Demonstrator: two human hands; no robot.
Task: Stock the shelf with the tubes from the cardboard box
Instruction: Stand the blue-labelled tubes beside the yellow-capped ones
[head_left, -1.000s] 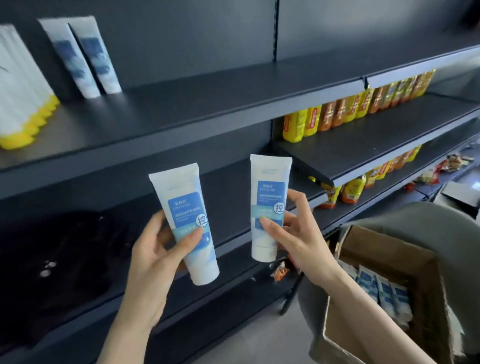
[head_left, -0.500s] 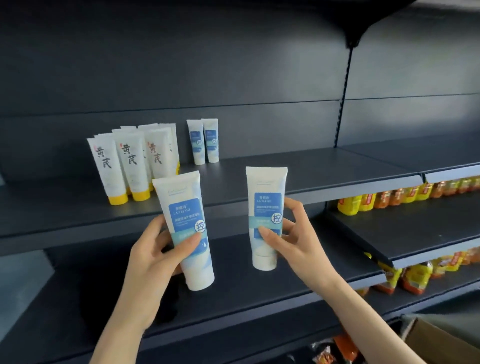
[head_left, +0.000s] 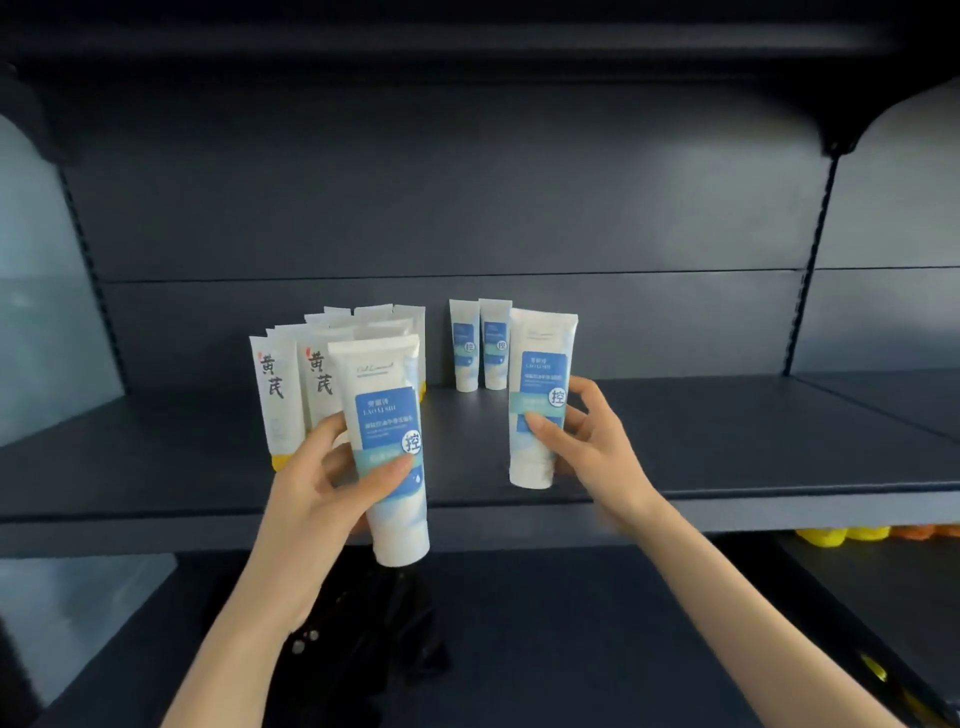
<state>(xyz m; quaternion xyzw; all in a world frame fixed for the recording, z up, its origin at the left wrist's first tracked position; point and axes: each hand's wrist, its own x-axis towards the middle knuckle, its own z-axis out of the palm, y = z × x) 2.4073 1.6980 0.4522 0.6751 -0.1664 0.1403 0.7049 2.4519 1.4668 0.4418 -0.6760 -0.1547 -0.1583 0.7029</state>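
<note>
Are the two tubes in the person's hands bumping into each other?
Apart. In the head view, bare shelf shows between the left tube in the left hand and the right tube in the right hand.

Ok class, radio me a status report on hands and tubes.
Left hand grips left tube, short of shelf. Right hand grips right tube, over it. Nothing in the way.

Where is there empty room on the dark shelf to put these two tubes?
The dark shelf is bare right of the two standing blue-labelled white tubes, and in front of them. It is also bare left of the yellow-capped white tubes. Those stand packed together, so it is crowded there.
</note>
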